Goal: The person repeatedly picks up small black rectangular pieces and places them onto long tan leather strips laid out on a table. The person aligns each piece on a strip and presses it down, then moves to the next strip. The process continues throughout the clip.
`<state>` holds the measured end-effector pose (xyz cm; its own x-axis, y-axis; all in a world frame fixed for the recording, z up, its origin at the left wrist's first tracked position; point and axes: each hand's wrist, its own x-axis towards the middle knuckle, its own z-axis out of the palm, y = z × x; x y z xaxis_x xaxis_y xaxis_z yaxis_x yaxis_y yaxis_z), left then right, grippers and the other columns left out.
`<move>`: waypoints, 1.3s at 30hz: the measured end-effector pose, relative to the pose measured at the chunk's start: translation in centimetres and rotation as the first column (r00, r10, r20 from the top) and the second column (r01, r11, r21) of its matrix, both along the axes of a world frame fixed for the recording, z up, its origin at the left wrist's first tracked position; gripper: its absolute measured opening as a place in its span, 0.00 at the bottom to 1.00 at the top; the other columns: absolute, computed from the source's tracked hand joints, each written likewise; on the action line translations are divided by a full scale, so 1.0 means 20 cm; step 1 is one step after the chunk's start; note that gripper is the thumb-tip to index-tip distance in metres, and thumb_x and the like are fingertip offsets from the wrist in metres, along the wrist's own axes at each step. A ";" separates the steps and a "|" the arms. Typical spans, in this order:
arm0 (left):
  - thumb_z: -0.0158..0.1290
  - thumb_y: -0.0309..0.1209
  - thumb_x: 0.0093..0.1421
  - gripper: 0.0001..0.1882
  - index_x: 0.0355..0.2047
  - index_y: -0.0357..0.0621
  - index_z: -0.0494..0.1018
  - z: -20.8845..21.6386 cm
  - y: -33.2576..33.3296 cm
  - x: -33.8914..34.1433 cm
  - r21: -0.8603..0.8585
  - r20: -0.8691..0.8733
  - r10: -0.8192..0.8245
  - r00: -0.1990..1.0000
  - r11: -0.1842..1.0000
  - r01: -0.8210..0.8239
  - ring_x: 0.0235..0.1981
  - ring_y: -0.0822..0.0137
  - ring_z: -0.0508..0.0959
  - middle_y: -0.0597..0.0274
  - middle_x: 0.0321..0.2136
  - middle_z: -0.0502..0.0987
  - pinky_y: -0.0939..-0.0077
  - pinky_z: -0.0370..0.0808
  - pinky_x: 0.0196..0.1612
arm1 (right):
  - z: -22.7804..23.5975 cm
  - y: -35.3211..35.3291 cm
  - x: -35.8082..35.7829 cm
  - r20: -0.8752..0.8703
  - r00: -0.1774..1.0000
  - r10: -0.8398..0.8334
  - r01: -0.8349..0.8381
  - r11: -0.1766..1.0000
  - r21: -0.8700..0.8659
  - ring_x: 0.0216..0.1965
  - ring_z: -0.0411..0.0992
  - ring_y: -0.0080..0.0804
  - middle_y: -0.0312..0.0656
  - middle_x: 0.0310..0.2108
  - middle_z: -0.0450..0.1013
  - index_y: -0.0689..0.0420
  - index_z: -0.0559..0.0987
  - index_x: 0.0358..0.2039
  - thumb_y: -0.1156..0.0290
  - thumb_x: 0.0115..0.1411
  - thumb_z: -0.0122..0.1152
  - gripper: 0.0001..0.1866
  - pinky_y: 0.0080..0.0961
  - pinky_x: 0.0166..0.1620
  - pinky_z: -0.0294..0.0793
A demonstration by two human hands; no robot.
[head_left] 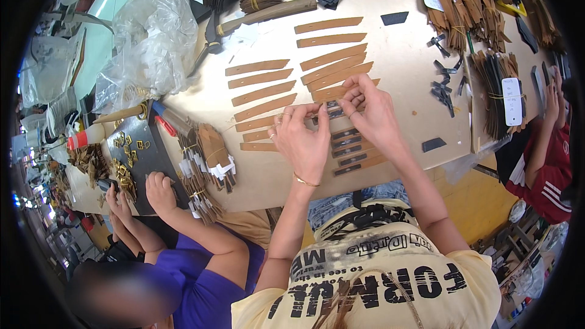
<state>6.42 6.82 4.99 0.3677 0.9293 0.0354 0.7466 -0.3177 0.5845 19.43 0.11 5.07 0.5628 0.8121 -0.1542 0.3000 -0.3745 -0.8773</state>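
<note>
Though near plastic bag point(155, 39), brown strips point(262, 93) outside.

We note open lane of tabletop point(414, 76) right of right hand point(372, 114), reaching far black trapezoid point(395, 19); loose small black pieces point(441, 90) bound its right side, near black trapezoid point(434, 144) interrupts its lower end. We find narrow gap between two columns of brown strips point(261, 78); left hand point(303, 137) obstructs its near end. Wooden-handled hammer point(268, 16) bars far-left exit. Clear plastic bag point(152, 39) and bundled brown pieces point(212, 144) hem in left side.

A black-lettered yellow shirt point(365, 256) tops blue jeans point(328, 208).
</note>
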 end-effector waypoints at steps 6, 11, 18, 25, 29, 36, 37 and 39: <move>0.64 0.40 0.54 0.09 0.25 0.49 0.81 -0.02 0.00 0.01 -0.015 -0.012 0.003 1.000 1.000 -0.003 0.33 0.62 0.74 0.68 0.24 0.75 0.62 0.62 0.45 | -0.02 0.01 0.01 -0.029 0.999 -0.020 0.020 1.000 -0.014 0.24 0.76 0.36 0.42 0.23 0.76 0.58 0.66 0.44 0.80 0.56 0.63 0.18 0.31 0.31 0.74; 0.63 0.38 0.54 0.07 0.25 0.51 0.81 -0.03 0.00 0.00 0.002 -0.028 -0.017 0.999 1.000 0.017 0.34 0.59 0.74 0.67 0.28 0.78 0.63 0.61 0.43 | -0.02 0.01 0.02 -0.042 0.999 -0.018 0.017 1.000 -0.021 0.23 0.76 0.36 0.42 0.22 0.75 0.58 0.64 0.45 0.81 0.56 0.63 0.20 0.31 0.31 0.73; 0.63 0.38 0.54 0.08 0.25 0.50 0.80 -0.02 0.01 0.01 -0.023 -0.033 -0.018 0.999 1.000 0.017 0.35 0.58 0.74 0.66 0.28 0.77 0.62 0.61 0.43 | -0.02 0.02 0.02 -0.040 0.999 -0.017 0.015 0.999 -0.048 0.24 0.77 0.37 0.43 0.23 0.76 0.58 0.65 0.45 0.81 0.55 0.63 0.20 0.32 0.32 0.74; 0.62 0.38 0.55 0.07 0.27 0.50 0.80 -0.02 0.01 0.00 -0.042 -0.062 -0.032 0.998 0.999 0.029 0.36 0.59 0.74 0.66 0.29 0.77 0.63 0.60 0.44 | -0.03 0.01 0.01 0.008 1.000 -0.002 0.003 0.999 -0.038 0.26 0.78 0.37 0.42 0.24 0.77 0.58 0.65 0.45 0.80 0.53 0.63 0.21 0.33 0.32 0.75; 0.59 0.33 0.57 0.08 0.38 0.52 0.80 -0.03 -0.02 -0.01 0.058 -0.004 -0.034 0.999 0.998 0.034 0.37 0.62 0.74 0.65 0.33 0.75 0.64 0.60 0.45 | -0.03 0.01 0.01 0.024 1.000 0.006 -0.005 0.999 -0.035 0.26 0.78 0.37 0.41 0.24 0.77 0.58 0.64 0.45 0.80 0.53 0.62 0.21 0.33 0.32 0.75; 0.57 0.25 0.54 0.20 0.48 0.57 0.80 -0.06 -0.10 -0.06 0.296 -0.216 -0.185 0.959 0.923 0.245 0.37 0.64 0.73 0.62 0.38 0.73 0.66 0.59 0.44 | -0.02 0.01 0.01 -0.005 1.000 0.007 -0.008 0.997 -0.074 0.27 0.77 0.38 0.42 0.26 0.77 0.57 0.66 0.44 0.80 0.54 0.62 0.18 0.32 0.32 0.74; 0.57 0.25 0.54 0.21 0.48 0.57 0.80 -0.06 -0.10 -0.06 0.290 -0.249 -0.190 0.950 0.921 0.260 0.37 0.64 0.73 0.63 0.38 0.73 0.65 0.59 0.44 | -0.02 0.00 0.01 -0.008 1.000 0.012 -0.012 0.998 -0.059 0.29 0.77 0.39 0.44 0.29 0.78 0.57 0.67 0.42 0.80 0.55 0.61 0.17 0.32 0.32 0.74; 0.56 0.25 0.56 0.20 0.49 0.58 0.80 -0.07 -0.11 -0.06 0.283 -0.285 -0.189 0.940 0.920 0.271 0.39 0.63 0.72 0.64 0.38 0.73 0.64 0.59 0.45 | -0.02 -0.01 -0.02 0.261 0.964 0.058 -0.043 0.997 -0.065 0.38 0.76 0.39 0.46 0.39 0.76 0.56 0.71 0.42 0.76 0.56 0.61 0.14 0.34 0.38 0.73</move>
